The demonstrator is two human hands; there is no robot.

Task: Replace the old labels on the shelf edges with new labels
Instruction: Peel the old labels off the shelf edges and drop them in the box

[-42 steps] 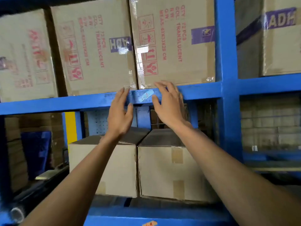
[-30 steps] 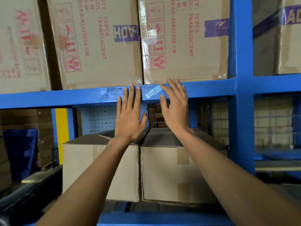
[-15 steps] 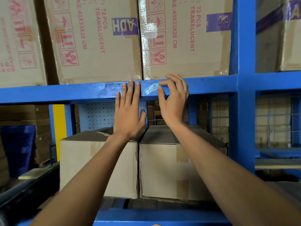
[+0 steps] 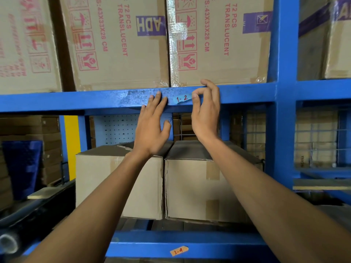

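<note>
Both our hands are up at the front edge of the blue shelf beam (image 4: 57,101). Our left hand (image 4: 152,128) lies flat and open, fingers together, fingertips (image 4: 157,96) pressed on the beam face; it holds nothing. Just right of those fingertips sits a small light-blue label (image 4: 182,99) marked "1-2" in red, stuck slightly tilted on the beam. Our right hand (image 4: 206,112) is at the label's right end, fingers curled, thumb and forefinger drawn close together at the label's edge; whether they actually pinch it we cannot tell. The other right fingers hook over the beam's top edge.

Left of our left fingertips the beam paint looks scuffed and greyish (image 4: 136,96).

Above both hands, cardboard cartons (image 4: 123,54) with red print stand on the shelf. Below our wrists, two plain brown boxes (image 4: 190,186) sit side by side, touching. Further down, under our forearms, a lower beam (image 4: 209,249) carries an orange label (image 4: 179,250) marked "1-4".
</note>
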